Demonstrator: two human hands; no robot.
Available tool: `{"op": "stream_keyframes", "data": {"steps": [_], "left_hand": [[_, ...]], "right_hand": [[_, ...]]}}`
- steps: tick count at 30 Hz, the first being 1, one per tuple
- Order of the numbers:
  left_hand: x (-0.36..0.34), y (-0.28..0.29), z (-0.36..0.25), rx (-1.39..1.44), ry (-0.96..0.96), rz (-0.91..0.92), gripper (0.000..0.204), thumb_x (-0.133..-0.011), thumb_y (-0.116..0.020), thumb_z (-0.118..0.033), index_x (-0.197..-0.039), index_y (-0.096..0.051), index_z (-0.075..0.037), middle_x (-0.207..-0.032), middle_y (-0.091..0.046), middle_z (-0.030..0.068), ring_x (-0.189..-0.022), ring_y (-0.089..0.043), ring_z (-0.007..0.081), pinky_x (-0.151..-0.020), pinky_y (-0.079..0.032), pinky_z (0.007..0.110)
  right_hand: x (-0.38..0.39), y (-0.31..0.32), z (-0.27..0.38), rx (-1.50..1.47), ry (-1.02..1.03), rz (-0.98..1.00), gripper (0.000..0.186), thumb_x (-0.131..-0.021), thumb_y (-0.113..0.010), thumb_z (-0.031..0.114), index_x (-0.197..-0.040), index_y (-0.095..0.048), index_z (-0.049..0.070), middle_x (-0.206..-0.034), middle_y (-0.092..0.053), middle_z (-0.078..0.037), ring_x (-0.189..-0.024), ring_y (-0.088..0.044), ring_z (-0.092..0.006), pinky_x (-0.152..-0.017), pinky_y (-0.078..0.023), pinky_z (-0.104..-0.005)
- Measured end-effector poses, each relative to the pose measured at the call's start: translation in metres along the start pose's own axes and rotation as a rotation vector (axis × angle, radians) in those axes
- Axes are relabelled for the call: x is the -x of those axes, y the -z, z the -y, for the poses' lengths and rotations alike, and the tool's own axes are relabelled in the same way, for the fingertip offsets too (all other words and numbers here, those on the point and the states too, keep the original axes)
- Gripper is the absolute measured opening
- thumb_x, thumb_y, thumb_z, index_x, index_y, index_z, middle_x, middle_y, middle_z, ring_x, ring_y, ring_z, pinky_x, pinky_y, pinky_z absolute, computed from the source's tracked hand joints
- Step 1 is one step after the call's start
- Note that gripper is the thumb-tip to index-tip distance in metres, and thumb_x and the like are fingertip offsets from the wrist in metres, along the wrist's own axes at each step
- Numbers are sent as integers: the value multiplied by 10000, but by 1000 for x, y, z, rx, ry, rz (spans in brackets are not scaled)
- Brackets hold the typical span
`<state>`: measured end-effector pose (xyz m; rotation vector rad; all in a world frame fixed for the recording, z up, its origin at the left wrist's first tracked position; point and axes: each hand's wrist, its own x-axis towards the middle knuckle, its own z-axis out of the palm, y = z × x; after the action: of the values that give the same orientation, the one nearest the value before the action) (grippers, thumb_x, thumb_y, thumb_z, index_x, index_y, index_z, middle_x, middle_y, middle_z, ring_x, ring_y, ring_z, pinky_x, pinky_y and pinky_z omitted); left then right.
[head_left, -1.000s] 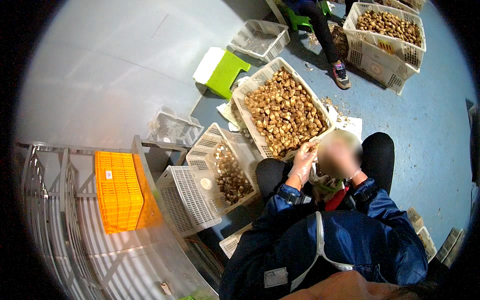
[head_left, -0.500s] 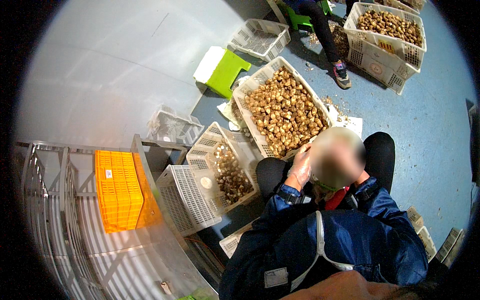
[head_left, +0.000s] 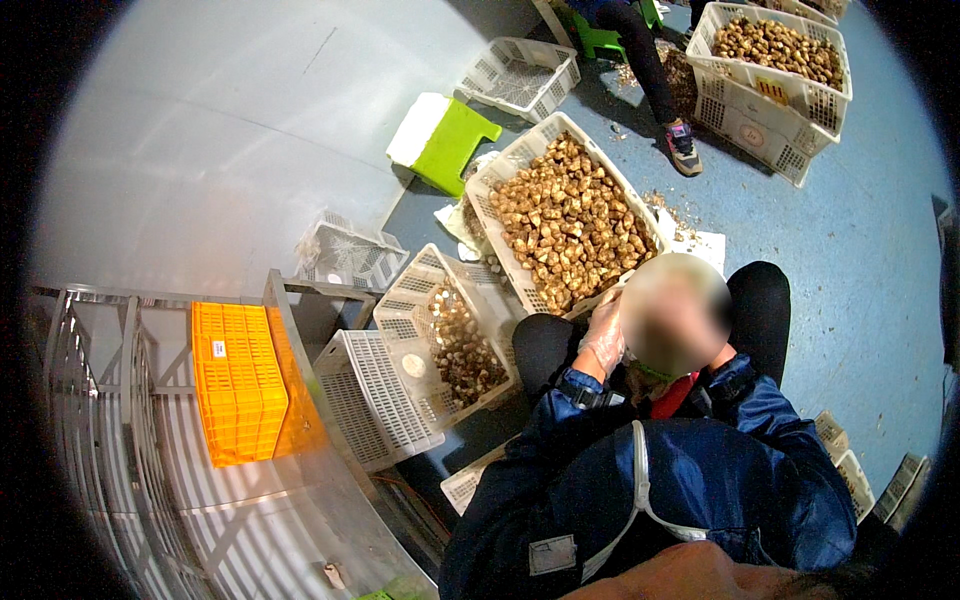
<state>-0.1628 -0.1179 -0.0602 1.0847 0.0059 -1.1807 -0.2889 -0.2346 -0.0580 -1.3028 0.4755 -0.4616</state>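
Observation:
My left hand (head_left: 604, 335), in a clear thin glove, is raised between my knees with its fingers curled; what it holds is hidden by a round blurred patch. The same blur covers most of my right hand (head_left: 700, 330), leaving its fingers unreadable. Just beyond both hands sits a white crate (head_left: 482, 200) heaped with small brown-and-tan pieces that look like mushrooms. Left of my knees, a second white crate (head_left: 395, 300) holds a smaller pile of darker and paler pieces. Below my hands, something green and something red (head_left: 670, 398) show partly between my legs.
A green-and-white stool (head_left: 465, 145) stands by the wall. An orange crate (head_left: 235, 385) rests on a metal rack (head_left: 135, 340) at left. At the back are another person's leg (head_left: 650, 80), stacked full crates (head_left: 760, 135) and a white crate (head_left: 545, 85). Scraps lie on the blue floor (head_left: 840, 250).
Since one second ago, my left fingertips have drawn slightly left, and the blurred patch over both hands covers more of them. The crates look unchanged.

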Motion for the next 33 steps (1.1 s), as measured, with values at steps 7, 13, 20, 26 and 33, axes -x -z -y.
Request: {"op": "stream_keyframes", "data": {"steps": [7, 13, 20, 26, 33], "left_hand": [[-5, -2, 4, 139, 49, 121, 419, -960, -580, -281, -1264, -527, 3, -1149, -623, 84, -1016, -608, 153, -884, -503, 300], [-12, 2, 12, 243, 94, 176, 382, -958, -583, -268, -1219, -545, 8, -1116, -629, 78, -979, -620, 163, -857, -514, 303], [-20, 25, 23, 176, 112, 93, 419, -967, -562, -296, -1261, -513, -2, -1173, -605, 99, -1056, -591, 183, -894, -497, 321], [-14, 18, 19, 170, 133, 75, 361, -971, -554, -320, -1200, -541, -41, -1033, -619, 56, -882, -591, 134, -730, -486, 267], [-1, 4, 5, -55, 96, 87, 240, -976, -553, -298, -1060, -572, -73, -823, -589, -10, -652, -528, 60, -548, -422, 195]], "right_hand": [[14, 20, -31, -529, -48, 292, 409, -1052, -347, 251, -1423, -327, 78, -1319, -469, -64, -1190, -477, -168, -1023, -411, -310], [7, 43, -75, -392, -56, 310, 412, -1052, -342, 256, -1421, -331, 71, -1290, -482, -67, -1163, -493, -173, -1023, -411, -305], [4, 26, -60, -213, -37, 169, 263, -1023, -429, 246, -1219, -446, 70, -1089, -512, -19, -986, -493, -125, -877, -431, -279], [2, 29, -56, -163, -110, 134, 179, -999, -503, 238, -1046, -545, 70, -917, -536, 23, -834, -493, -85, -752, -449, -257], [1, 6, -19, -27, 14, -56, 208, -934, -607, 169, -776, -534, 56, -712, -474, 78, -691, -412, -42, -610, -389, -232]]}}
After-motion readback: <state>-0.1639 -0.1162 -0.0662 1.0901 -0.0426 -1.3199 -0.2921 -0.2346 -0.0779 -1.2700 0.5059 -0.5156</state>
